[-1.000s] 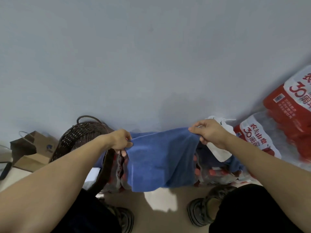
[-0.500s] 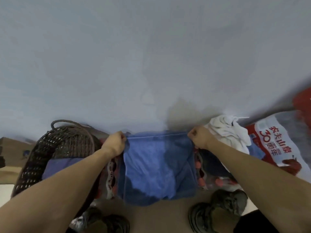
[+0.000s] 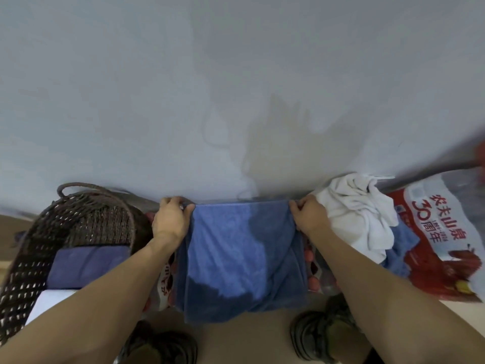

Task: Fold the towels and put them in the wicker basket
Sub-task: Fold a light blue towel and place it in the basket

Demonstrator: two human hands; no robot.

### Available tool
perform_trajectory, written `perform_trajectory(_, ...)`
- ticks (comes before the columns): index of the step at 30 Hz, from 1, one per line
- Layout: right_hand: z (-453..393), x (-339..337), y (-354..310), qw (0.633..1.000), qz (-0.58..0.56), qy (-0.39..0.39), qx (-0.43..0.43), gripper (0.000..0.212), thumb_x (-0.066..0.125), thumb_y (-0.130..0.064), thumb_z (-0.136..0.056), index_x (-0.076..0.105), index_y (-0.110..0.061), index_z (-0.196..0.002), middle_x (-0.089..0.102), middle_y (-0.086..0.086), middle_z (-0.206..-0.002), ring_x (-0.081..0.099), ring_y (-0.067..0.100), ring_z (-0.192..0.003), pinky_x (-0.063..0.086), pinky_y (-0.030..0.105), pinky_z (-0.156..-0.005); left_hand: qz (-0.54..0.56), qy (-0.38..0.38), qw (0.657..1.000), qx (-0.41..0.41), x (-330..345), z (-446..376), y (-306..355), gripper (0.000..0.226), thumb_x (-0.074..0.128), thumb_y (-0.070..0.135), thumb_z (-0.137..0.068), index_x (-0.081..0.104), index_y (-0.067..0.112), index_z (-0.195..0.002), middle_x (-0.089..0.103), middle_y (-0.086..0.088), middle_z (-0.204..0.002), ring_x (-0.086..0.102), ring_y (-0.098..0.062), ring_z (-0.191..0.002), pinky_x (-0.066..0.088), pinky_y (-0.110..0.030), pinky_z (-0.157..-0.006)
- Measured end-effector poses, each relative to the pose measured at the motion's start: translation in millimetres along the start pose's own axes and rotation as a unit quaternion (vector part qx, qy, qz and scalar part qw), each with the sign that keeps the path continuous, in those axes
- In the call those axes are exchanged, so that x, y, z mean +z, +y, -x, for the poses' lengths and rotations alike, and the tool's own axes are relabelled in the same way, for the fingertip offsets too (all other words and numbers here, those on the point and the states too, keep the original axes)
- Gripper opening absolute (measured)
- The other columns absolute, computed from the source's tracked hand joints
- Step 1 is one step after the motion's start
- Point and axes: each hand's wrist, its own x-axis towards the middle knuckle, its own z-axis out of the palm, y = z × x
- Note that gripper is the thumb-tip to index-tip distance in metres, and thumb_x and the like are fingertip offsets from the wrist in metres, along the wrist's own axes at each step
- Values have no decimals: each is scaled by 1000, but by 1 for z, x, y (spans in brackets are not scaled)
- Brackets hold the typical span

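A blue towel (image 3: pixel 241 256) hangs in front of me, its top edge stretched taut close to the wall. My left hand (image 3: pixel 170 220) pinches its upper left corner and my right hand (image 3: pixel 309 218) pinches its upper right corner. The dark wicker basket (image 3: pixel 78 219) stands at the left, with a folded dark blue towel (image 3: pixel 86 264) and a folded white towel (image 3: pixel 49 303) inside. To the right, a crumpled white towel (image 3: pixel 359 214) lies on top of another blue towel (image 3: pixel 401 250).
A grey wall (image 3: pixel 236 88) fills the upper view. Shrink-wrapped packs of red-capped bottles (image 3: pixel 441 245) lie at the right and behind the hanging towel. My two shoes (image 3: pixel 322 334) stand on the beige floor (image 3: pixel 244 342) below.
The hands have spread apart and pulled the towel's top edge straight. The view has tilted down, so more of the basket's inside and the white towel pile shows.
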Motion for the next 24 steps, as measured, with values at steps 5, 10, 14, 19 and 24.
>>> perform_trajectory(5,11,-1,-4,998,38,-2,-57,33,55,-43,-96,47,-11,-100,61,7,-82,63,34,-87,40,32,-67,52,13,998,29,-5,6,-5,24,60,34,-94,68,12,-101,54,-11,-116,61,-31,-93,50,-41,-88)
perform_trajectory(10,16,-6,-11,976,171,-32,-128,40,55,-43,-96,58,-7,-113,61,20,-108,57,35,-100,43,36,-82,164,7,986,28,-15,15,-5,16,68,26,-90,63,11,-92,66,-7,-90,63,-23,-85,52,-36,-81)
perform_trajectory(14,14,-15,-12,981,112,-29,-154,20,66,-23,-88,69,-8,-102,60,19,-108,56,31,-98,42,30,-83,274,-49,960,-21,-23,20,-5,32,78,12,-81,56,8,-104,61,-9,-77,60,-23,-74,51,-34,-77)
perform_trajectory(19,12,-19,-10,993,-61,-61,-84,18,77,-13,-77,63,-18,-86,66,-2,-83,60,17,-80,42,20,-72,251,-171,952,-35,-32,15,-5,30,78,3,-79,63,7,-103,66,-8,-90,64,-22,-83,52,-24,-71)
perform_trajectory(24,9,-31,3,959,-223,-172,-21,37,86,-2,-68,67,-5,-100,70,9,-96,66,20,-88,55,32,-79,190,-172,966,40,-35,11,-4,19,74,-5,-79,61,8,-77,63,-2,-74,59,-15,-70,48,-11,-58)
